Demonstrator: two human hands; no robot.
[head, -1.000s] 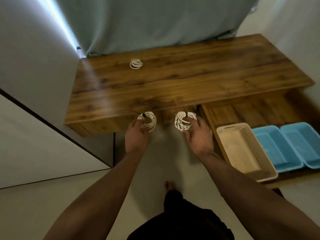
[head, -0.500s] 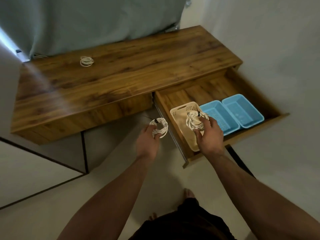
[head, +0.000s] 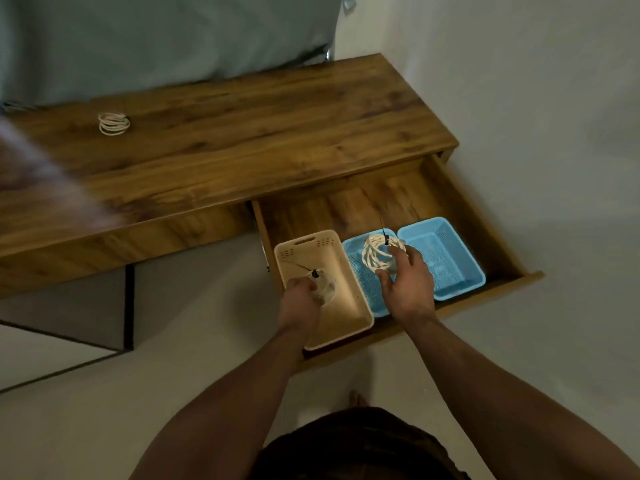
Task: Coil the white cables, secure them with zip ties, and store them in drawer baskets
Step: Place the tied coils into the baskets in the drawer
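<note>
Head view of an open drawer (head: pixel 363 202) below a wooden counter (head: pixel 263 133); in it a cream basket (head: pixel 348 308), a middle blue basket (head: pixel 356 252) and an outer blue basket (head: pixel 450 261) stand side by side. The left hand (head: pixel 299 301), fingers curled, grips a first white coil (head: pixel 326 288) bound by a black zip tie (head: pixel 314 273), low within the cream basket's rim, though whether it touches the bottom cannot be told. The right hand (head: pixel 410 289) pinches a second white coil (head: pixel 375 258), also tied in black, between thumb and fingertips over the middle blue basket, while a third coil (head: pixel 113 123) lies on the counter's far left, well apart from the drawer.
</note>
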